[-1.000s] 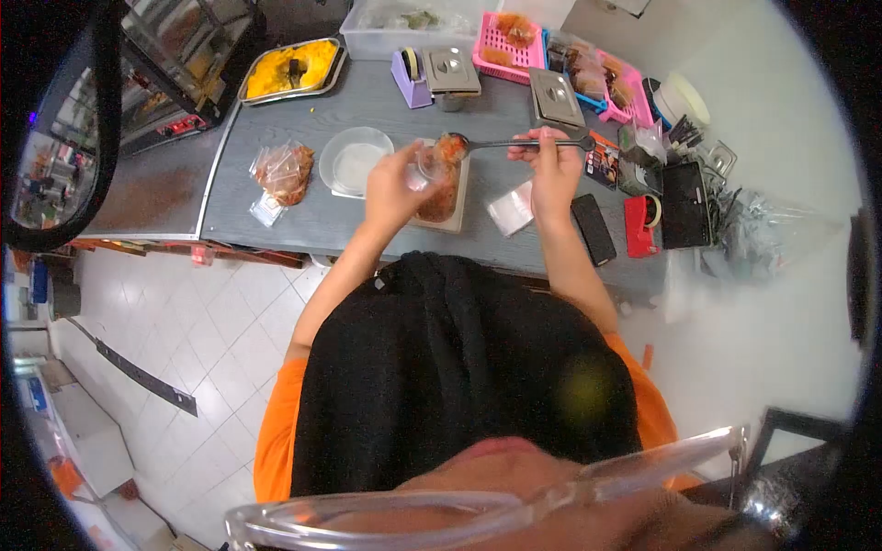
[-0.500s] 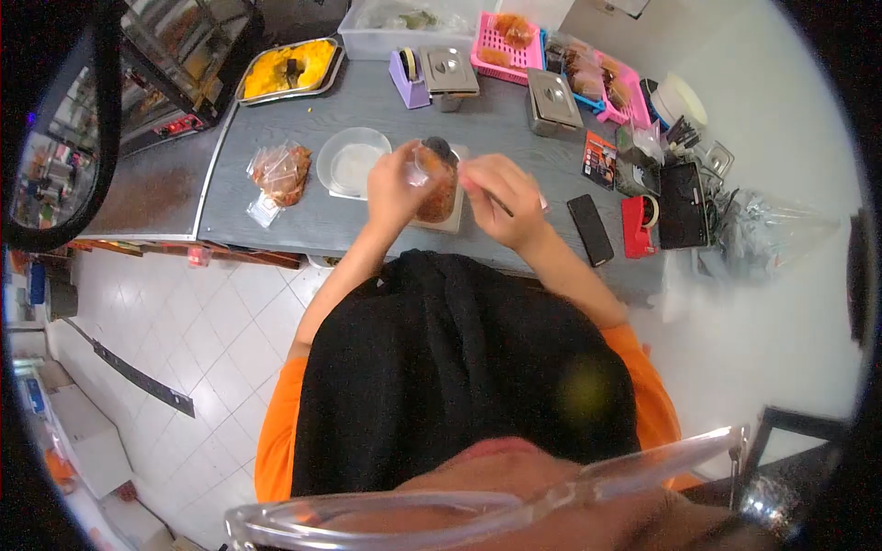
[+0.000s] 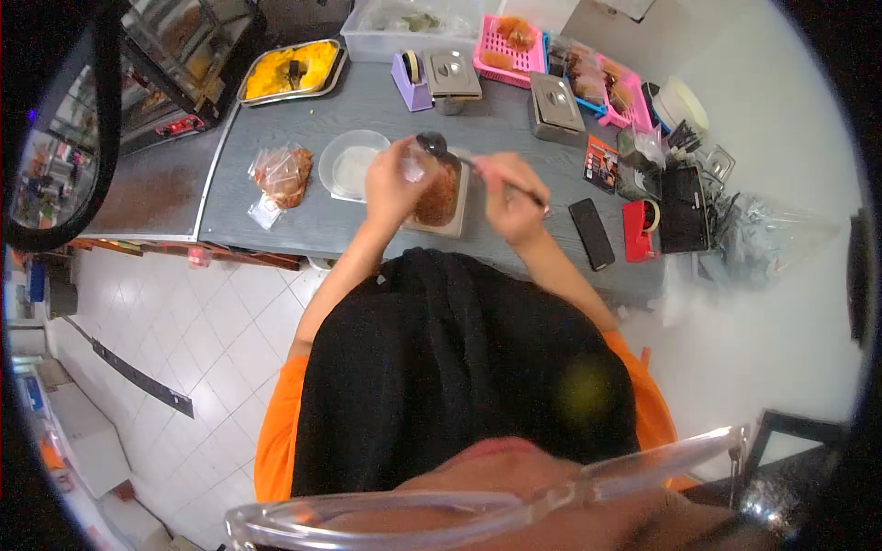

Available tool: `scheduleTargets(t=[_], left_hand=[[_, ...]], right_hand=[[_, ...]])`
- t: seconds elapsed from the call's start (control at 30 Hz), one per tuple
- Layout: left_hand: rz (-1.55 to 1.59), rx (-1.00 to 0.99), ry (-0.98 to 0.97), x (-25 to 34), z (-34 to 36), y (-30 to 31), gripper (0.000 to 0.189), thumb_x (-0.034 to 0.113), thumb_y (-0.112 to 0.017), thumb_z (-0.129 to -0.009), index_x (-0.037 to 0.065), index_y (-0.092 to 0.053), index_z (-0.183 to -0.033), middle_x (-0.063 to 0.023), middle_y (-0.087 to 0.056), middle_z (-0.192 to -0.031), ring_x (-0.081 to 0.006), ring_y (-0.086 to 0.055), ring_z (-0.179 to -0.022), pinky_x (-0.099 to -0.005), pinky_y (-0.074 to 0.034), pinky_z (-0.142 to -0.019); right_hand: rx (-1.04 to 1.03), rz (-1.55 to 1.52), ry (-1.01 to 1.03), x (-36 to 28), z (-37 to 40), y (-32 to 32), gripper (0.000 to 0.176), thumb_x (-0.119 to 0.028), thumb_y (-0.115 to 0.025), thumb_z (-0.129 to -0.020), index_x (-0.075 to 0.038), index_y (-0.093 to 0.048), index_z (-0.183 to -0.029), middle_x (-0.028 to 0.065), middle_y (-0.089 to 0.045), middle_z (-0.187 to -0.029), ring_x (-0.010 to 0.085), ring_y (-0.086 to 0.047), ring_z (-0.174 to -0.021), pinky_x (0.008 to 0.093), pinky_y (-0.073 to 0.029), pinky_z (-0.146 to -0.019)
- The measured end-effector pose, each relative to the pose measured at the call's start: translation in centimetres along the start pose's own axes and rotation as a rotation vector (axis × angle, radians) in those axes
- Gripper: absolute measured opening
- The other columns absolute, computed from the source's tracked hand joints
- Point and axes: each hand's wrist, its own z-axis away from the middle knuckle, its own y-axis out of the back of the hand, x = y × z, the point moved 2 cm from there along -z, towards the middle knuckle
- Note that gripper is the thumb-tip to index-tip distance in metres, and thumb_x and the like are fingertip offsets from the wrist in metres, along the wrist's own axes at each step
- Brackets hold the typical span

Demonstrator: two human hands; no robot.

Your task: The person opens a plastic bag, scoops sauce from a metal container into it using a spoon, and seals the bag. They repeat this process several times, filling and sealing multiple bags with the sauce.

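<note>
My left hand [image 3: 395, 186] is closed around a small clear plastic bag [image 3: 415, 168], held above the left side of a rectangular tub. Reddish-brown crumbly food [image 3: 437, 197] fills that tub [image 3: 457, 227]. Gripped by its handle in my right hand [image 3: 514, 199] is a dark spoon [image 3: 431, 143]; its bowl is over the tub's far edge, close to the bag's opening. Whether the spoon carries food cannot be made out. To the left of my left hand stands a round translucent bowl [image 3: 352, 163], and farther left lies a pile of filled clear bags [image 3: 280, 176].
At the back are a tray of yellow food [image 3: 289, 69], a purple tape dispenser [image 3: 412, 87], lidded steel containers [image 3: 452, 75] and a pink basket [image 3: 508, 60]. On the right lie a phone [image 3: 591, 233] and a red tape dispenser [image 3: 640, 234].
My right hand has shifted right, away from the bag, and the spoon's handle shows more. The spoon's bowl has moved slightly left and up. My left hand stays nearly in place with the bag.
</note>
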Motion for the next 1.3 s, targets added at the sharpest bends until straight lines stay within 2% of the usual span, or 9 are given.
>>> scheduleTargets(t=[0.07, 0.2, 0.33, 0.5, 0.63, 0.7, 0.8, 1.07, 1.3], left_hand=[[-0.004, -0.012, 0.059, -0.5, -0.1, 0.1, 0.061, 0.028, -0.082, -0.061, 0.000, -0.057, -0.108, -0.0134, -0.065, -0.090, -0.0261, -0.062, -0.084, -0.0340, -0.048, -0.074], [0.042, -0.005, 0.046, -1.9, -0.6, 0.5, 0.055, 0.024, -0.081, -0.062, 0.000, -0.056, -0.106, -0.0129, -0.065, -0.091, -0.0238, -0.062, -0.085, -0.0329, -0.047, -0.076], [0.130, 0.071, 0.055, -5.2, -1.0, 2.0, 0.048, 0.020, -0.079, -0.064, 0.002, -0.056, -0.101, -0.0118, -0.064, -0.093, -0.0229, -0.060, -0.088, -0.0324, -0.046, -0.078], [-0.011, 0.004, 0.119, -9.8, 1.0, 4.2, 0.045, 0.017, -0.078, -0.063, 0.003, -0.055, -0.099, -0.0107, -0.062, -0.097, -0.0251, -0.058, -0.090, -0.0331, -0.045, -0.079], [-0.065, 0.144, -0.139, -9.4, 2.7, 5.2, 0.049, 0.014, -0.074, -0.065, 0.004, -0.052, -0.107, -0.0128, -0.059, -0.104, -0.0256, -0.055, -0.088, -0.0341, -0.044, -0.076], [0.303, -0.148, 0.005, -4.9, 3.6, 4.4, 0.055, 0.011, -0.067, -0.072, 0.003, -0.043, -0.121, -0.0098, -0.054, -0.112, -0.0205, -0.053, -0.090, -0.0315, -0.043, -0.076], [0.993, -0.599, 0.374, 2.2, 4.3, 3.3, 0.059, 0.009, -0.057, -0.080, 0.005, -0.030, -0.132, -0.0072, -0.049, -0.114, -0.0137, -0.050, -0.090, -0.0282, -0.043, -0.078], [0.834, -0.733, 0.454, 1.2, 5.9, 5.1, 0.047, 0.006, -0.046, -0.083, 0.001, -0.035, -0.128, -0.0072, -0.050, -0.108, -0.0139, -0.052, -0.087, -0.0285, -0.044, -0.078], [-0.182, 0.063, 0.380, -8.4, 5.6, 11.2, 0.028, 0.019, -0.056, -0.081, 0.000, -0.061, -0.100, -0.0152, -0.065, -0.084, -0.0247, -0.063, -0.080, -0.0345, -0.048, -0.072]], right_hand=[[0.205, -0.241, -0.418, 0.8, 0.6, -0.2, 0.020, -0.012, -0.045, -0.094, 0.004, -0.057, -0.090, 0.0139, -0.061, -0.086, 0.0177, -0.060, -0.073, 0.0321, -0.050, -0.069], [0.618, -0.659, -0.684, 3.6, 2.1, -0.9, 0.024, -0.020, -0.042, -0.096, 0.003, -0.048, -0.096, 0.0165, -0.060, -0.089, 0.0220, -0.062, -0.075, 0.0335, -0.052, -0.070], [0.670, -0.757, -0.860, 6.6, 6.4, -2.1, 0.025, -0.022, -0.043, -0.096, 0.002, -0.049, -0.100, 0.0175, -0.060, -0.091, 0.0223, -0.062, -0.077, 0.0340, -0.053, -0.073], [0.273, -0.787, -1.243, 7.3, 10.6, -2.8, 0.031, -0.026, -0.042, -0.096, 0.001, -0.052, -0.107, 0.0138, -0.058, -0.100, 0.0238, -0.059, -0.087, 0.0349, -0.048, -0.081], [0.344, -0.010, -0.764, 6.8, 10.0, -1.4, 0.024, -0.019, -0.051, -0.091, -0.001, -0.054, -0.105, 0.0119, -0.058, -0.102, 0.0250, -0.056, -0.096, 0.0362, -0.043, -0.086], [-0.078, 0.228, -0.229, 0.4, 3.4, -0.8, 0.019, -0.010, -0.062, -0.079, -0.003, -0.059, -0.097, 0.0104, -0.059, -0.099, 0.0286, -0.053, -0.098, 0.0391, -0.042, -0.085], [-0.331, -0.037, -0.194, -1.8, 1.3, -3.0, 0.022, -0.003, -0.066, -0.069, -0.006, -0.061, -0.091, 0.0104, -0.059, -0.098, 0.0307, -0.054, -0.092, 0.0381, -0.042, -0.080], [-0.484, -0.175, -0.277, -1.4, 3.5, -4.6, 0.010, -0.008, -0.064, -0.074, -0.003, -0.060, -0.082, 0.0113, -0.061, -0.083, 0.0286, -0.056, -0.079, 0.0371, -0.044, -0.071], [-0.392, -0.296, -0.458, -1.4, 4.2, -5.4, 0.011, -0.010, -0.060, -0.081, -0.001, -0.062, -0.088, 0.0121, -0.061, -0.083, 0.0281, -0.057, -0.079, 0.0352, -0.044, -0.071]])
